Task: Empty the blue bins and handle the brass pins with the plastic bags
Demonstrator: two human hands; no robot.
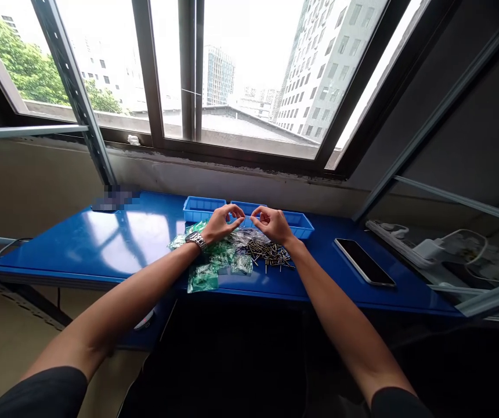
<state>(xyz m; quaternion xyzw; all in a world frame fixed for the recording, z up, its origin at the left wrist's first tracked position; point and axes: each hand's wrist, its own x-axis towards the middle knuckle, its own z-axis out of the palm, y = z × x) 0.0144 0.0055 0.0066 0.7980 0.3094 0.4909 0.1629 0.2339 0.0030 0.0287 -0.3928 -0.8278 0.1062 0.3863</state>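
My left hand (224,223), with a metal watch on its wrist, and my right hand (270,223) face each other above the middle of the blue table. Thumb and fingertips are pinched together on both. Something small and pale seems to lie between the fingertips, too small to name. Beneath my left hand spreads a heap of small green-and-clear packets (203,277). Below my right hand lies a loose pile of dark and brassy screw-like pieces (269,254). Clear plastic bags (249,235) lie between the two heaps.
Behind my hands stand blue plastic bins: left (201,216), middle (249,204), right (298,231). A phone (365,261) lies on the blue table (145,238) at right. Beyond it are a power strip and charger (429,248). Metal posts and a window border the table.
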